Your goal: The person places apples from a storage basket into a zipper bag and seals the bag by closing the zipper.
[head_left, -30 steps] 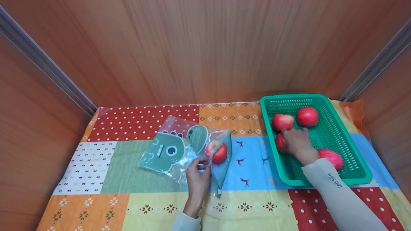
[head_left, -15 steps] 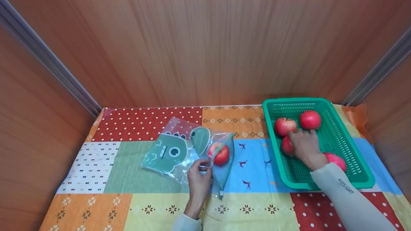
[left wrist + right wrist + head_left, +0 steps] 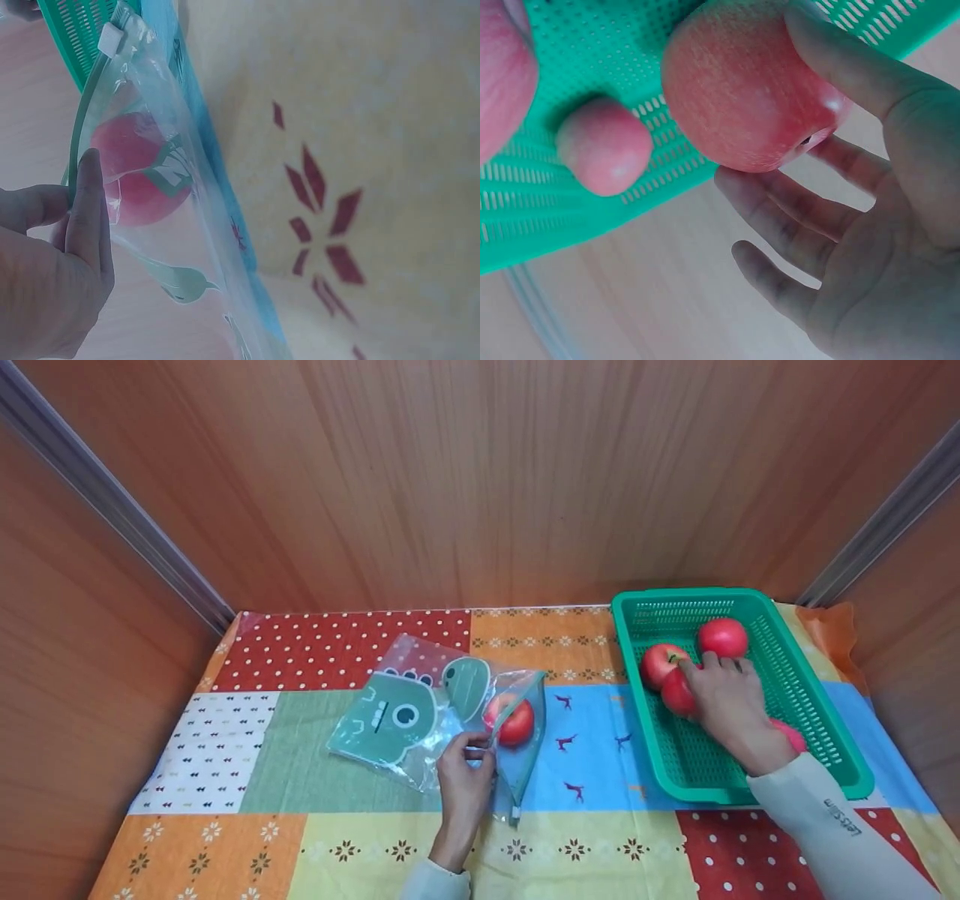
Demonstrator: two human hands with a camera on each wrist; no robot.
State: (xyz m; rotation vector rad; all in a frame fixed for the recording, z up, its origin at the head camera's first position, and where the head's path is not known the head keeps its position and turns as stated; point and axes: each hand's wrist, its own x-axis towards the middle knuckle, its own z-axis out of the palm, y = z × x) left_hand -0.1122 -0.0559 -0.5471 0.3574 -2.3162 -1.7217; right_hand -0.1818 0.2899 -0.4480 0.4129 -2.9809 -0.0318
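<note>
My left hand pinches the opening edge of a clear zip bag with green monster prints. Inside the bag, near its mouth, lies a red apple; the slider shows at one end of the zip in the left wrist view. Over the green basket, my right hand grips another apple. In the right wrist view the thumb lies on one side of this apple and fingers on the other. A stemmed apple sits beside it in the basket.
Farther back in the basket is another apple; a pink fruit is partly hidden by my right wrist. Wooden panels rise behind and at both sides of the patchwork cloth. An orange cloth piece lies right of the basket.
My right hand has taken hold of an apple at the basket's left side and shifted it slightly right, the hand moving right too. The left hand keeps its pinch on the bag.
</note>
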